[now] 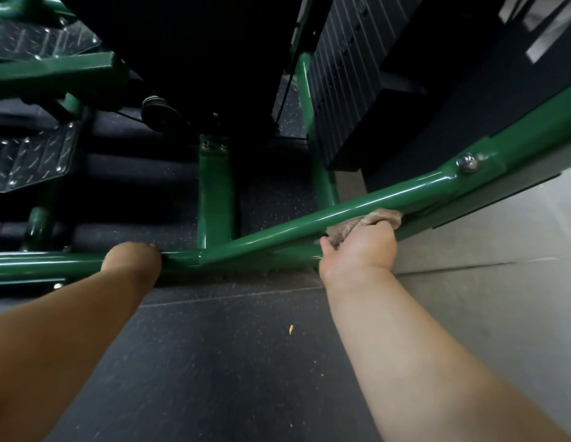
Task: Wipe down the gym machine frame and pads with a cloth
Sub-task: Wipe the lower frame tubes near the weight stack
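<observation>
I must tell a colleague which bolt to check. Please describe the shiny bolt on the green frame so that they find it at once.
Start at the right hand, which presses a beige cloth on the slanted green tube. Follow that tube up and to the right to the bracket beside the black weight stack. The bolt sits there: a round silver dome, the only bright metal on that tube.

No legible text or labels anywhere.

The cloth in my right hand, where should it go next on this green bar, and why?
Probably slide the cloth further up the slanted green bar toward the bolt. The right hand presses it against the bar's underside partway along, while the left hand rests on the lower rail.
</observation>
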The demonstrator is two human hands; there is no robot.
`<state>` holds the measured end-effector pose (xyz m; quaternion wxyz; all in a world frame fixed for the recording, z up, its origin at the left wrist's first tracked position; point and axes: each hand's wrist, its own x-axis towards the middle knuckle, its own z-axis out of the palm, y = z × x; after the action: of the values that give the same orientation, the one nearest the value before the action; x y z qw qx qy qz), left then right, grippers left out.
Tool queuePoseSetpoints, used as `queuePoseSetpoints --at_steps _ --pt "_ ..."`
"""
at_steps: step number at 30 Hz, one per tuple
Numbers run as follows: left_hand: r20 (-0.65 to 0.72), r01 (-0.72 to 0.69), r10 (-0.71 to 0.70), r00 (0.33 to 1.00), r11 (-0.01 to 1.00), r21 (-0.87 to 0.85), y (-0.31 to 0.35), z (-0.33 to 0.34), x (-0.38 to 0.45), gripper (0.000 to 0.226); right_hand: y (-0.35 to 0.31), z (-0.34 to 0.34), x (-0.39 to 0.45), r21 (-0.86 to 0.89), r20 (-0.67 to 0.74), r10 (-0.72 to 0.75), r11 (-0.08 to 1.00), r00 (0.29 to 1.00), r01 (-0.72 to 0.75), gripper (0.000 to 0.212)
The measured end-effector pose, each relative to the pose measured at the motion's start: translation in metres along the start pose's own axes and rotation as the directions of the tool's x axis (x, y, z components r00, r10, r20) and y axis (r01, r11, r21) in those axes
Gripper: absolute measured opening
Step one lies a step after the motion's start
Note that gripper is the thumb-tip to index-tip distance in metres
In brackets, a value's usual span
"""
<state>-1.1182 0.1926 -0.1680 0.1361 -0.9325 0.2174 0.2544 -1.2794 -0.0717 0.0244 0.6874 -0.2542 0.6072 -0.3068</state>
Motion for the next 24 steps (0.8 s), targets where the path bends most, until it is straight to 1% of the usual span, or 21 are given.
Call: queuePoseSetpoints --at_steps 2,5,6,7,8,9,10,11,12,13,14,15,16,17,18,19,20,21,22,23,24 --pt "0.032 0.0 -0.001 0.999 1.0 0.023 0.005 -0.004 0.0 0.03 0.014 0.005 -0.005 -0.083 0.036 0.042 0.996 0.998 -0.039 0.045" --pt "0.06 0.01 -0.012 0.998 0.999 0.049 0.009 -0.006 0.0 0.025 0.06 0.011 -0.016 -0.321 0.098 0.068 0.947 0.993 -0.033 0.049" --pt "0.069 0.006 -0.01 0.998 0.998 0.058 0.009 -0.007 0.001 0.024 0.077 0.012 -0.019 -0.338 0.124 0.165 0.934 0.978 -0.115 0.052" --pt "0.081 0.005 -0.011 0.997 0.998 0.07 0.008 -0.007 0.001 0.024 0.097 0.013 -0.016 -0.314 0.145 0.286 0.921 0.947 -0.23 0.057" --pt "0.088 0.006 -0.013 0.996 0.997 0.075 0.007 -0.008 0.003 0.025 0.112 0.015 -0.016 -0.284 0.179 0.367 0.908 0.913 -0.309 0.066" --pt "0.09 0.018 -0.024 0.996 0.998 0.068 0.006 -0.009 0.003 0.025 0.128 0.015 -0.01 -0.244 0.207 0.396 0.906 0.894 -0.345 0.077" --pt "0.086 0.023 -0.028 0.996 0.998 0.062 0.005 -0.009 0.003 0.024 0.146 0.014 0.0 -0.204 0.221 0.379 0.919 0.899 -0.338 0.088" --pt "0.082 0.023 -0.029 0.996 0.997 0.068 0.006 -0.009 0.003 0.024 0.167 0.012 0.015 -0.202 0.22 0.325 0.938 0.92 -0.283 0.097" --pt "0.079 0.02 -0.026 0.997 0.997 0.078 0.007 -0.009 0.003 0.024 0.184 0.009 0.024 -0.247 0.212 0.275 0.944 0.938 -0.221 0.099" --pt "0.075 0.015 -0.022 0.997 0.996 0.091 0.008 -0.009 0.002 0.024 0.196 0.003 0.028 -0.344 0.209 0.247 0.924 0.946 -0.166 0.098" --pt "0.071 0.012 -0.02 0.997 0.995 0.101 0.01 -0.009 0.002 0.024 0.2 -0.005 0.028 -0.431 0.256 0.22 0.898 0.941 -0.093 0.093" --pt "0.073 0.012 -0.021 0.997 0.994 0.112 0.011 -0.009 0.001 0.024 0.202 -0.01 0.026 -0.514 0.321 0.192 0.858 0.928 0.0 0.075" --pt "0.076 0.009 -0.019 0.997 0.991 0.13 0.012 -0.009 0.001 0.025 0.202 -0.015 0.026 -0.582 0.367 0.136 0.806 0.92 0.113 0.048" --pt "0.075 0.001 -0.012 0.997 0.989 0.151 0.011 -0.008 0.0 0.026 0.205 -0.019 0.031 -0.648 0.367 0.076 0.736 0.927 0.196 0.029" --pt "0.068 -0.011 -0.001 0.998 0.985 0.174 0.01 -0.007 0.0 0.03 0.206 -0.022 0.036 -0.706 0.354 0.013 0.66 0.935 0.258 0.026" --pt "0.061 -0.022 0.01 0.998 0.981 0.193 0.009 -0.006 0.0 0.034 0.202 -0.024 0.036 -0.747 0.343 -0.025 0.599 0.939 0.289 0.03" --pt "0.051 -0.032 0.023 0.998 0.979 0.199 0.007 -0.005 0.001 0.038 0.2 -0.025 0.037 -0.791 0.352 -0.056 0.516 0.934 0.329 0.036" --pt "0.048 -0.041 0.032 0.998 0.981 0.192 0.006 -0.005 0.002 0.039 0.197 -0.026 0.037 -0.823 0.394 -0.078 0.413 0.916 0.389 0.039" --pt "0.048 -0.045 0.037 0.998 0.981 0.19 0.005 -0.004 0.005 0.038 0.196 -0.028 0.034 -0.817 0.492 -0.092 0.295 0.866 0.496 0.038" --pt "0.053 -0.048 0.039 0.998 0.984 0.174 0.004 -0.004 0.006 0.035 0.194 -0.03 0.031 -0.744 0.647 -0.097 0.135 0.756 0.654 0.034" --pt "0.057 -0.052 0.043 0.997 0.988 0.148 0.004 -0.004 0.006 0.034 0.195 -0.032 0.032 -0.581 0.814 -0.071 -0.08 0.577 0.81 0.031"
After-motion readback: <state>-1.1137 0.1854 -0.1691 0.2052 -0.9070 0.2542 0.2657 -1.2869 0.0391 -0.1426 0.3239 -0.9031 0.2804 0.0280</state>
